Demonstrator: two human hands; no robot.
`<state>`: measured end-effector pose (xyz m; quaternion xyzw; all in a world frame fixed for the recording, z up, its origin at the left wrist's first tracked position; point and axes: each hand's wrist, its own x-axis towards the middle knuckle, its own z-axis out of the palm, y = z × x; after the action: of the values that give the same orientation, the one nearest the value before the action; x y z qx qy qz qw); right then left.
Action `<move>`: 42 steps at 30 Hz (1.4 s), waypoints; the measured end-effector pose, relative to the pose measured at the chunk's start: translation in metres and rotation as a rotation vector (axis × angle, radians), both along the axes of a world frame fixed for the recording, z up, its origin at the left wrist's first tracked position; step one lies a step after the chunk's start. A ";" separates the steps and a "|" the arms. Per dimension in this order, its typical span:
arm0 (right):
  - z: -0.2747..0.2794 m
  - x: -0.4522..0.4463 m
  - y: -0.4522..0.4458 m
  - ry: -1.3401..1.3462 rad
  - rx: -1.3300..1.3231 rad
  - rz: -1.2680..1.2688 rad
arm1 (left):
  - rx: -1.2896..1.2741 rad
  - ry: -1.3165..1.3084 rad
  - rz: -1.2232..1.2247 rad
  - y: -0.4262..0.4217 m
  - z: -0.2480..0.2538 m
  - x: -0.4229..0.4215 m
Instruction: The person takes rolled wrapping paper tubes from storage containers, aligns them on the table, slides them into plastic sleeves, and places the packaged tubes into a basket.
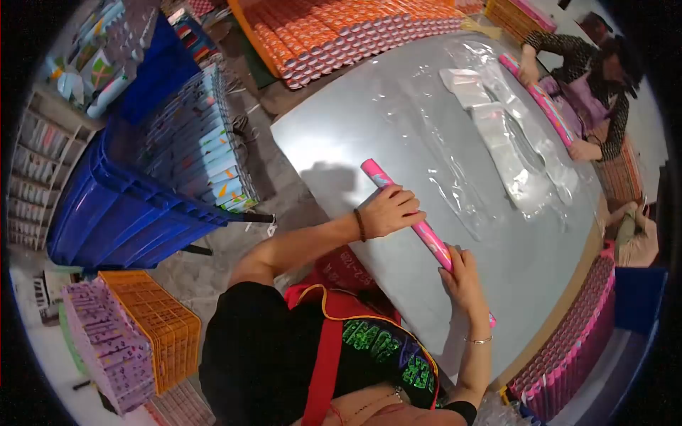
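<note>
A slim pink patterned roll, like wrapping paper [431,238], lies at a slant across the grey table in the head view. My left hand [389,211], with a dark bracelet at the wrist, is closed over its upper part. Lower down, my right hand [465,280] grips the same roll from the side, its fingers along it. The roll's lower end shows just past my right wrist. To the right of the roll lie clear plastic sleeves [490,135], spread flat and partly overlapping.
Across the table [334,135], a co-worker [593,85] holds another pink roll [543,106] in both hands. Orange rolls [355,35] are stacked at the far edge. A blue bin [135,206] stands left, an orange crate [160,326] below it. Many pink rolls [568,341] stand lower right.
</note>
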<state>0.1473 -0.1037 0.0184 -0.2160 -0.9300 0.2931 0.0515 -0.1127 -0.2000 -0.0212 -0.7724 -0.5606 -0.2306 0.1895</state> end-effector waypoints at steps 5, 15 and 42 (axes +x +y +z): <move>-0.002 -0.017 0.000 0.005 0.154 -0.042 | 0.067 -0.050 0.036 0.009 -0.009 -0.012; -0.027 -0.016 0.009 0.160 0.461 -0.074 | 0.214 -0.026 0.102 0.025 -0.014 -0.018; -0.044 -0.013 0.016 0.234 0.481 -0.095 | 0.010 -0.277 0.099 -0.026 0.002 -0.036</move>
<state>0.1341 -0.0879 -0.0251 -0.2054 -0.9494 0.0839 0.2223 -0.1484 -0.2258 -0.0190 -0.7038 -0.6174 -0.3281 0.1256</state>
